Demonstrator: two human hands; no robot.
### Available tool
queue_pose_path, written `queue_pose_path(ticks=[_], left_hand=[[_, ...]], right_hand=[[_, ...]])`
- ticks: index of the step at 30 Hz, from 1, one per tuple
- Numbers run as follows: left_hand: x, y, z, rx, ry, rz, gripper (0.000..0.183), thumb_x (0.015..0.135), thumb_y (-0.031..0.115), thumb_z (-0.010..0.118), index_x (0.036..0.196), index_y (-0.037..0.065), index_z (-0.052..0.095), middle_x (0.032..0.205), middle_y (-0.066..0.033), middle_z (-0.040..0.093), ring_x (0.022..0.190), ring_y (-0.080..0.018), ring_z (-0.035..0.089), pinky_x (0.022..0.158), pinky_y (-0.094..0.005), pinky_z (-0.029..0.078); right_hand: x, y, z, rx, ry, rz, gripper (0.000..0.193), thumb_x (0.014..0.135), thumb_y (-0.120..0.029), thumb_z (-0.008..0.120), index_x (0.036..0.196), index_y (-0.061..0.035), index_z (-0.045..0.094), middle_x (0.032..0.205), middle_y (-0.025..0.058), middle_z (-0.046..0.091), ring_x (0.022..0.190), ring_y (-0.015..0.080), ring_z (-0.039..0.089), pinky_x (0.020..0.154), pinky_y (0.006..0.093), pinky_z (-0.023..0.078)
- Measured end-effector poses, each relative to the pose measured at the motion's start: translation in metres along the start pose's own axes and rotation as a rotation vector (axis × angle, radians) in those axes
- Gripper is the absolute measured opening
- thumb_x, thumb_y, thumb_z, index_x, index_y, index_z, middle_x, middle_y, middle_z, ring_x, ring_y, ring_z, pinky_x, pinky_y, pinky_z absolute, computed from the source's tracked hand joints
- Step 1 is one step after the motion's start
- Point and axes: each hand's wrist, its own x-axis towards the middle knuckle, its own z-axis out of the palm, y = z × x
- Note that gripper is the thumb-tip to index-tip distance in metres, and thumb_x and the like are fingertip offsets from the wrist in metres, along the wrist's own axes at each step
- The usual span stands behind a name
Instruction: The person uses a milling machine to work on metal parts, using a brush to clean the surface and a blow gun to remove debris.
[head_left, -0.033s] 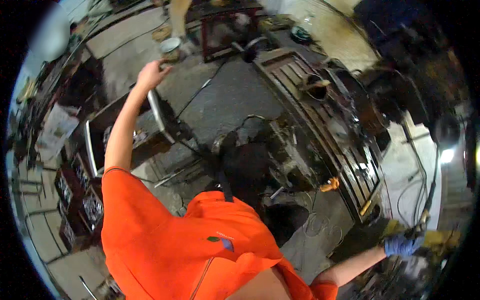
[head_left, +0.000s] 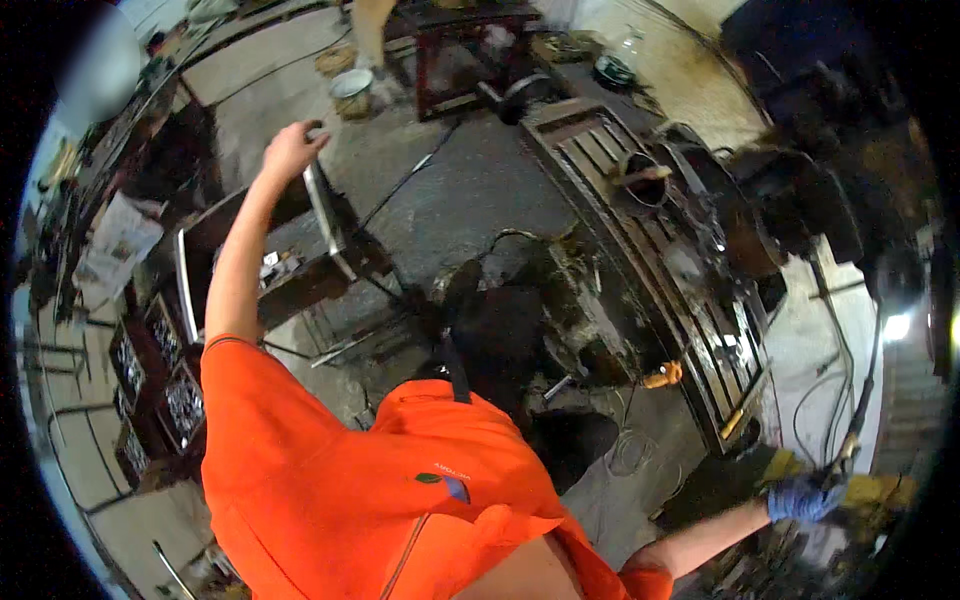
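My left hand [head_left: 292, 150] is bare and reaches out over the upper end of a dark metal bin [head_left: 335, 205] with pale edges. Its thumb and fingers are slightly curled and stand apart, with a dark spot between them too small to name. On my right hand [head_left: 803, 499] there is a blue glove. Its fingers are wrapped round the lower end of a hose-fed tool [head_left: 848, 450], which shows a brassy fitting and a black line running upward. The gloved fingers hide the tool's grip. Small light-coloured pieces [head_left: 280, 262] lie in the bin.
A long slotted metal table [head_left: 640, 240] runs along the right, with an orange object [head_left: 663, 375] at its near edge. Crates of metal parts [head_left: 182, 405] stand at left. A white bucket [head_left: 351, 92] sits far off, and coiled wire [head_left: 630, 452] lies on the floor.
My left hand has moved a little left, away from the bucket, and its fingers look more curled. The whole view has shifted slightly. My right hand stays at the tool.
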Motion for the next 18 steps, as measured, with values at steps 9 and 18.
queue_pose_path(ticks=[9, 18], left_hand=[[-0.107, -0.156, -0.008, -0.033, -0.249, -0.536, 0.035, 0.072, 0.023, 0.064, 0.1, 0.003, 0.057, 0.088, -0.0171, 0.062, 0.068, -0.0287, 0.063, 0.062, -0.0369, 0.05], [-0.117, -0.167, 0.029, 0.423, -0.153, -0.48, 0.023, 0.07, 0.018, 0.06, 0.089, 0.005, 0.057, 0.093, -0.0162, 0.061, 0.09, -0.033, 0.058, 0.074, -0.0428, 0.047]], right_hand=[[0.02, 0.016, 0.004, -0.306, 0.043, -0.279, 0.016, 0.083, -0.011, 0.055, 0.09, 0.0028, 0.058, 0.092, 0.0145, 0.061, 0.085, 0.0258, 0.059, 0.07, 0.0338, 0.049], [0.063, 0.005, -0.003, -0.746, -0.018, -0.466, 0.021, 0.085, -0.014, 0.053, 0.098, 0.0018, 0.057, 0.097, 0.0151, 0.06, 0.086, 0.027, 0.059, 0.075, 0.0358, 0.048]])
